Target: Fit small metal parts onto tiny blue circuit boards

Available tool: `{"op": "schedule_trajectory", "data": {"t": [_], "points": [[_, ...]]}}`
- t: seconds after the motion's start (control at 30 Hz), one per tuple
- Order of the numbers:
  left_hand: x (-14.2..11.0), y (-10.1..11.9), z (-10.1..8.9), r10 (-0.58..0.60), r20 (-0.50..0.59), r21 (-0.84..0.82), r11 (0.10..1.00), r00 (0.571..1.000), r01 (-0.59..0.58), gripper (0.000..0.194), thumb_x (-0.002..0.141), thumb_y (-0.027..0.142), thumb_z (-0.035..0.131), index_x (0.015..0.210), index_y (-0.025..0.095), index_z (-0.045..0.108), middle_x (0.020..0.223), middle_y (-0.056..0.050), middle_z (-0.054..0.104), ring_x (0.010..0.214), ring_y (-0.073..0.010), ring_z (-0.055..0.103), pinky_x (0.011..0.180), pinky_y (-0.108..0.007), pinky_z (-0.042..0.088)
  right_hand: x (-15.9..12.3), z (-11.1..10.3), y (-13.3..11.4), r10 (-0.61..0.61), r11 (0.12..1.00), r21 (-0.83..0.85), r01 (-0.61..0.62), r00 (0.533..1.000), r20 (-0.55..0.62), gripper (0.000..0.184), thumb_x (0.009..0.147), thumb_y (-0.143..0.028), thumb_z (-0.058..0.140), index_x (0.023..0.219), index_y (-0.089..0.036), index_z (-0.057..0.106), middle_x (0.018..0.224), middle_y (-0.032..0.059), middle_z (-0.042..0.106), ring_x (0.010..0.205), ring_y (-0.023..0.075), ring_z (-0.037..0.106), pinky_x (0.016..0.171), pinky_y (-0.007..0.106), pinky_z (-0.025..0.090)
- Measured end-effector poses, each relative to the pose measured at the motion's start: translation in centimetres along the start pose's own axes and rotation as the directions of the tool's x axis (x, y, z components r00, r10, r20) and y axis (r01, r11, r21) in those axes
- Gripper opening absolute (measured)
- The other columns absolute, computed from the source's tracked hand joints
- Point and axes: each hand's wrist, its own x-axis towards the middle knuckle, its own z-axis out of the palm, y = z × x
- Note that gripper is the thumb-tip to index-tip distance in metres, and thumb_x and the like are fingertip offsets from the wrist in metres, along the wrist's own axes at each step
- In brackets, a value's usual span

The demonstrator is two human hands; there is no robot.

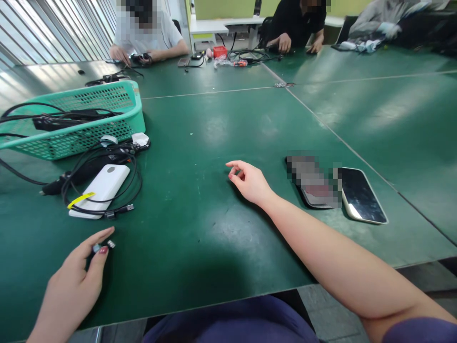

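Left hand [76, 274]: loose grip on plug [111, 244], could slip
Right hand [253, 183]: half-open, looks empty
Cable [121, 209]: loops might snag power bank [107, 185]

The person wears a plain purple top [228, 326], which shows at the near edge of the scene as a broad, softly rounded stretch of cloth shading toward navy. Its right sleeve [423, 331] is short and of the same purple, with a smooth, curved hem just above the elbow, leaving the slim, tapering right forearm [328, 252] bare. The left hand [73, 281] has slender fingers and a glossy dark red thumbnail [103, 249], and the right hand [252, 183] shows similar red polish on its thumbnail.
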Motion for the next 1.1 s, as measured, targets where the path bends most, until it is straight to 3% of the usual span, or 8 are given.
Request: {"op": "schedule_trajectory", "data": {"t": [0.13, 0.33, 0.43, 0.53, 0.67, 0.87, 1.03, 1.1], "points": [[0.4, 3.5, 0.4, 0.002, 0.118, -0.159, 0.987, 0.993, 0.016, 0.042, 0.091, 0.038, 0.039, 0.128, 0.028, 0.054, 0.135, -0.005, 0.058, 0.123, -0.0267, 0.054, 0.103, -0.044, 0.041, -0.1, 0.0, 0.0, 0.002, 1.0, 0.001, -0.002, 1.0, -0.003, 0.03, 0.081, -0.021, 0.055, 0.11, -0.02, 0.063, 0.086, -0.0003, 0.064, 0.06, 0.0103, 0.051, 0.069, 0.029, 0.047], [3.3, 11.7, 3.4, 0.38, 0.096, -0.406, 0.859, 0.92, -0.312, 0.036, 0.088, 0.033, 0.044, 0.117, 0.022, 0.063, 0.132, -0.008, 0.061, 0.129, -0.025, 0.05, 0.113, -0.046, 0.032, -0.2, -0.1, 0.0, 0.005, 1.0, -0.008, -0.005, 1.0, 0.001, 0.029, 0.08, -0.022, 0.055, 0.109, -0.021, 0.063, 0.085, -0.0003, 0.065, 0.058, 0.0104, 0.051, 0.068, 0.029, 0.047], [4.8, 17.2, 5.2, 0.458, 0.112, -0.697, 0.669, 0.882, -0.258, 0.029, 0.087, 0.026, 0.048, 0.11, 0.02, 0.064, 0.121, -0.009, 0.067, 0.118, -0.0224, 0.058, 0.11, -0.043, 0.036, -0.1, -0.1, 0.1, 0.004, 1.0, -0.022, -0.004, 1.0, -0.005, 0.03, 0.08, -0.022, 0.055, 0.109, -0.021, 0.062, 0.084, -0.0003, 0.065, 0.058, 0.0108, 0.051, 0.068, 0.03, 0.048], [5.8, 21.0, 6.1, 0.397, 0.104, -0.947, 0.32, 0.912, -0.031, 0.026, 0.088, 0.021, 0.047, 0.11, 0.018, 0.061, 0.117, -0.01, 0.068, 0.115, -0.0185, 0.06, 0.107, -0.039, 0.038, -0.2, -0.1, 0.1, 0.014, 1.0, -0.023, -0.014, 1.0, -0.021, 0.029, 0.079, -0.021, 0.055, 0.108, -0.022, 0.063, 0.08, -0.0005, 0.065, 0.059, 0.0118, 0.054, 0.069, 0.031, 0.049], [5.9, 21.5, 5.9, 0.289, 0.099, -0.989, 0.134, 0.952, 0.062, 0.023, 0.088, 0.022, 0.05, 0.109, 0.018, 0.059, 0.119, -0.009, 0.067, 0.109, -0.0159, 0.061, 0.102, -0.036, 0.04, -0.3, 0.1, 0.2, 0.016, 0.999, -0.046, -0.016, 1.0, 0.018, 0.026, 0.081, -0.021, 0.053, 0.105, -0.022, 0.065, 0.078, -0.0004, 0.065, 0.062, 0.0129, 0.058, 0.07, 0.032, 0.051], [5.3, 19.9, 5.8, 0.249, 0.245, -0.968, 0.106, 0.937, 0.225, 0.012, 0.087, 0.019, 0.054, 0.098, 0.017, 0.058, 0.119, -0.009, 0.065, 0.091, -0.012, 0.06, 0.083, -0.03, 0.045, -0.3, -0.9, 0.0, -0.02, 0.98, -0.197, 0.032, 0.998, 0.062, 0.026, 0.084, -0.014, 0.047, 0.091, -0.022, 0.072, 0.088, 0.0038, 0.07, 0.075, 0.0156, 0.062, 0.075, 0.034, 0.05], [5.6, 20.2, 6.2, 0.338, 0.282, -0.959, 0.119, 0.898, 0.256, 0.016, 0.086, 0.017, 0.054, 0.1, 0.016, 0.063, 0.115, -0.008, 0.063, 0.093, -0.0127, 0.062, 0.094, -0.034, 0.046, -0.5, -2.6, -0.4, 0.058, 0.937, -0.349, -0.034, 0.997, 0.059, 0.009, 0.078, -0.023, 0.064, 0.084, -0.023, 0.072, 0.081, 0.0024, 0.07, 0.067, 0.0158, 0.059, 0.069, 0.034, 0.048], [5.7, 20.1, 6.4, 0.348, 0.302, -0.953, 0.128, 0.888, 0.275, 0.02, 0.087, 0.018, 0.055, 0.104, 0.016, 0.064, 0.11, -0.008, 0.062, 0.092, -0.0129, 0.063, 0.096, -0.036, 0.046, -0.7, -2.6, -0.6, 0.066, 0.919, -0.393, -0.024, 0.993, 0.094, 0.017, 0.071, -0.026, 0.074, 0.087, -0.022, 0.071, 0.082, 0.0021, 0.068, 0.064, 0.0148, 0.057, 0.066, 0.032, 0.047]]}}
